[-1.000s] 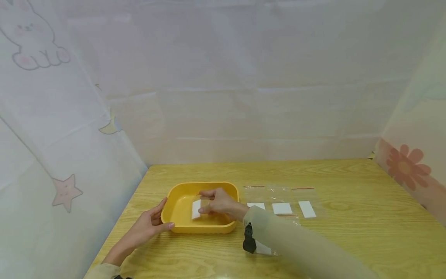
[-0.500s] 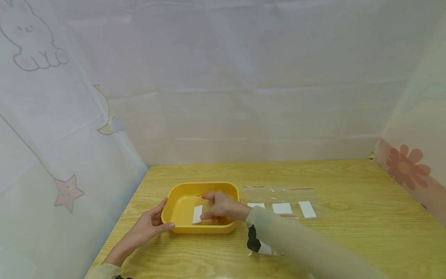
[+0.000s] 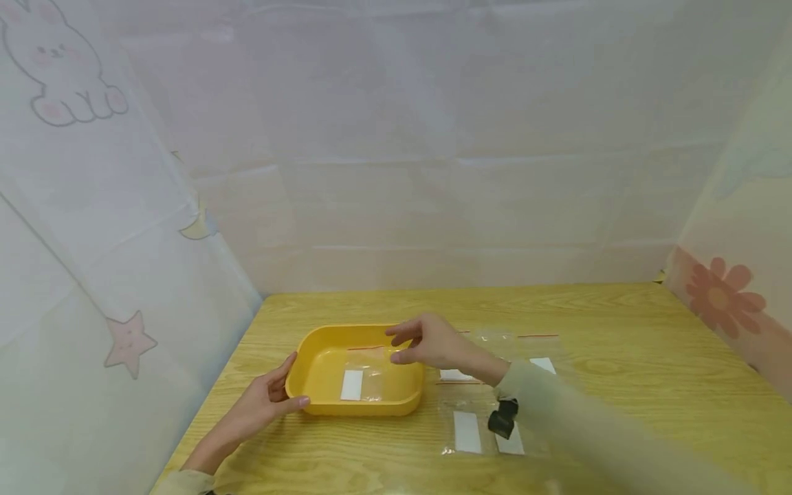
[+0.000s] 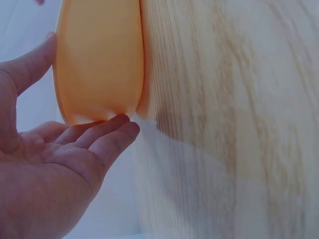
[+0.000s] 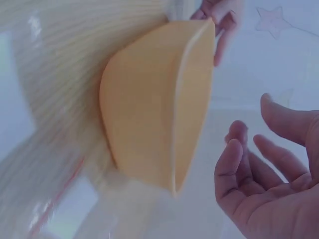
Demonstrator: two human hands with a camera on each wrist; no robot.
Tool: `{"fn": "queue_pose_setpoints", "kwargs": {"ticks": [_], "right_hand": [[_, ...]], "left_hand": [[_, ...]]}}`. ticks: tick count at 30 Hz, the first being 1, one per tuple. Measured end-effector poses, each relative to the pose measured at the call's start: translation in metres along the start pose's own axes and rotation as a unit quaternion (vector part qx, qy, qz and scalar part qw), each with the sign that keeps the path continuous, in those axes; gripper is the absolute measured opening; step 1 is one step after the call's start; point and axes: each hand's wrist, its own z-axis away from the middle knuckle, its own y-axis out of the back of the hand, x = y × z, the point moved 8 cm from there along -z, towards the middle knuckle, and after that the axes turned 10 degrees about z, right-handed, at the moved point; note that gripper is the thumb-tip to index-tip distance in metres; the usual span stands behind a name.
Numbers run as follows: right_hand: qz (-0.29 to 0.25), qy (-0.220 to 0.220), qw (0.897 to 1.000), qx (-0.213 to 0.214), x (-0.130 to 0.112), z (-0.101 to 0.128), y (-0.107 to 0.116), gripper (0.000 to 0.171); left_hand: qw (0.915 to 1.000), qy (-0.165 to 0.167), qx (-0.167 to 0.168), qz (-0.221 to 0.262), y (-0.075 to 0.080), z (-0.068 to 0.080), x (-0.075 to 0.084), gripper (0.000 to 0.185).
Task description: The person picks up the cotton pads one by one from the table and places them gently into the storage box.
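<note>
A yellow plastic basin (image 3: 353, 408) stands on the table's left side. My left hand (image 3: 256, 407) holds its left end, thumb at the near rim and fingers along the outer wall. The left wrist view shows those fingers (image 4: 112, 130) against the basin (image 4: 99, 59). Inside lies a clear zip bag (image 3: 373, 385) with a red seal line and a white rectangular piece (image 3: 352, 385). Above the basin's right rim hovers my right hand (image 3: 433, 342), fingers loosely bent around nothing. In the right wrist view the right hand (image 5: 279, 184) is apart from the basin (image 5: 139, 99).
Several more clear zip bags with white pieces (image 3: 467, 432) lie on the wooden table (image 3: 650, 385) right of the basin, partly under my right forearm (image 3: 557, 405). Printed cloth walls (image 3: 396, 172) close off the back and both sides.
My right hand has let go of the zip bag, which now lies flat in the basin, then risen and moved right over the rim. The left hand has stayed in place.
</note>
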Motion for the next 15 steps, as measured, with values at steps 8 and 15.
{"fn": "queue_pose_setpoints", "kwargs": {"ticks": [8,15], "right_hand": [[0.017,0.049,0.997,0.048,0.034,0.055,0.068,0.048],[0.04,0.005,0.997,0.071,0.103,0.109,0.106,0.053]], "left_hand": [[1.0,-0.004,-0.005,0.007,0.004,0.005,0.0,0.096],[1.0,-0.004,-0.005,0.008,0.005,0.006,0.0,0.096]]}}
